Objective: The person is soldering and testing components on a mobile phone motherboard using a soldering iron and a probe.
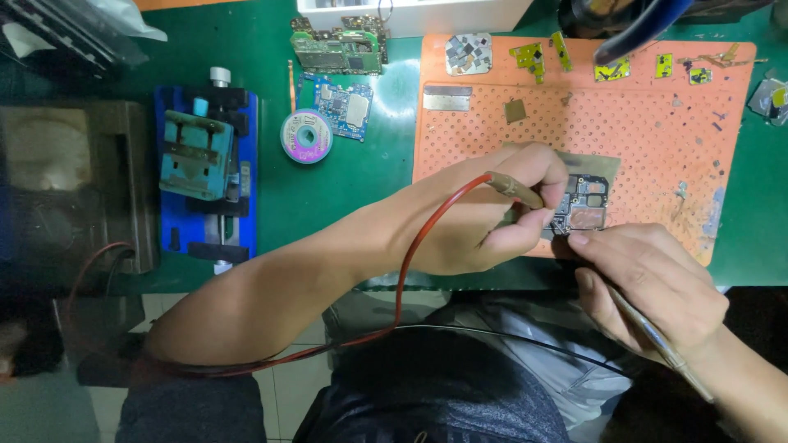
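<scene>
1. Pinning small circuit board [584, 207] on orange mat [492, 131]: left hand [484, 217] clamps probe [513, 189], tip just past fingertips, red lead [410, 262] trailing clear.
2. Right hand [648, 283] grips thin tool [657, 340], fingertip steadying board edge.

Small dark circuit board [584, 205] lies flat on orange perforated mat [574, 123].

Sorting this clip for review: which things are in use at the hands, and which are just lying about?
In use: left hand with the red-corded iron; right hand with a thin tool; small circuit board on the orange mat.

Lying about: blue board vise, solder wick spool, two spare boards, yellow-green parts.
</scene>
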